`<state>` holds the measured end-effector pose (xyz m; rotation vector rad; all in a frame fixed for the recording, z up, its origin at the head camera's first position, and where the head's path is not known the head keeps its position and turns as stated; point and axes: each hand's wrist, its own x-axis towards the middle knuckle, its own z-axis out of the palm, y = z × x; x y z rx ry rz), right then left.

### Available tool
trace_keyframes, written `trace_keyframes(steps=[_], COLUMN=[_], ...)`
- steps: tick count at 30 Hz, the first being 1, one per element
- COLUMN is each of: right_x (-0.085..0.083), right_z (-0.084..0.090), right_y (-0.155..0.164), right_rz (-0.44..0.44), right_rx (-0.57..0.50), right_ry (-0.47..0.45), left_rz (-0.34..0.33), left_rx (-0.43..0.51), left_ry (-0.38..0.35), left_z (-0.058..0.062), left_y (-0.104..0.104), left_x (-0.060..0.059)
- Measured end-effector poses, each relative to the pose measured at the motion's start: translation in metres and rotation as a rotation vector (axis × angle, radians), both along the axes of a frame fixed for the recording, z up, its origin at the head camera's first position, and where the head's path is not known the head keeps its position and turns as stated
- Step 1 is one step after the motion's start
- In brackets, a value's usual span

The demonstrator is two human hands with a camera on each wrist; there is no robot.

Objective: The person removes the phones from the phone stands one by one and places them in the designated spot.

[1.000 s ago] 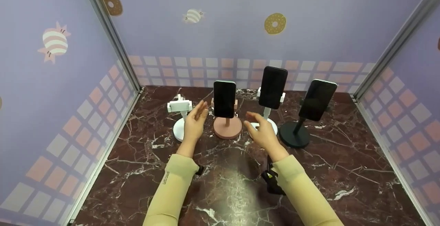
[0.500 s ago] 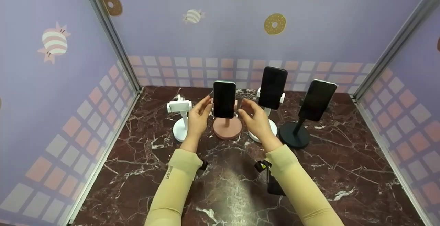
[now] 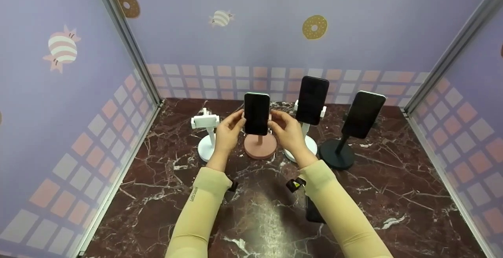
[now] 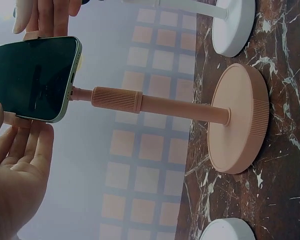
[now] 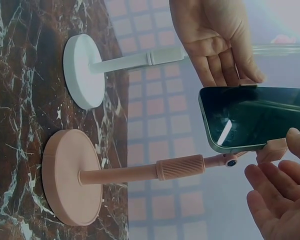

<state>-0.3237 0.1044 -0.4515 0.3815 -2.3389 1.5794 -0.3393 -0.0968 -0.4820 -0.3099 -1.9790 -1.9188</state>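
A dark-screened smartphone [image 3: 256, 113] sits upright in the clamp of a pink phone stand [image 3: 260, 148]. My left hand [image 3: 227, 134] is at the phone's left side, with the thumb by the screen's edge and the fingers behind the clamp arm. On the other side my right hand [image 3: 290, 134] pinches the opposite clamp arm [image 5: 273, 151], its thumb in front and fingertips below and behind. In the left wrist view, the pink ribbed collar [image 4: 117, 99] and round base [image 4: 240, 120] show below the phone, untouched by either hand.
A white stand [image 3: 206, 121] without a phone is at left. To the right, another white stand holds a black phone [image 3: 312, 100], and a black stand [image 3: 336, 154] holds a tilted phone [image 3: 363, 114]. Another dark phone [image 3: 314, 213] lies on the marble table, partly under the right sleeve.
Both hands have moved inward and forward from apart on either side of the pink stand to its clamp, one at each side. The phones and stands look unmoved.
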Motion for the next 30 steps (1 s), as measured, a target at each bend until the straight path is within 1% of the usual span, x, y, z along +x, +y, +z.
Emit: trace_keyframes(steps=[3, 9, 15, 22, 30], right_x=[-0.0013, -0.0045, -0.0066, -0.0067, -0.007], right_z=[-0.0005, -0.001, -0.0016, -0.0021, -0.0031], right_y=[-0.0016, -0.0037, -0.0062, -0.0076, -0.0074], right_rz=[0.001, 0.0, -0.017, -0.03, -0.024], right_rx=[-0.001, 0.0, 0.017, 0.032, 0.019], right_ry=[-0.003, -0.018, -0.027, -0.035, -0.013], left_rz=[0.004, -0.001, 0.013, 0.01, 0.029], left_rx=[-0.019, -0.025, -0.04, -0.009, 0.004], left_ry=[0.0, -0.003, -0.013, -0.022, -0.016], left_z=[-0.0002, -0.0004, -0.0023, -0.0024, -0.0017], left_y=[-0.0004, 0.0005, 0.0018, 0.0037, 0.0077], left_x=[-0.0009, -0.003, -0.0041, -0.0037, -0.0028])
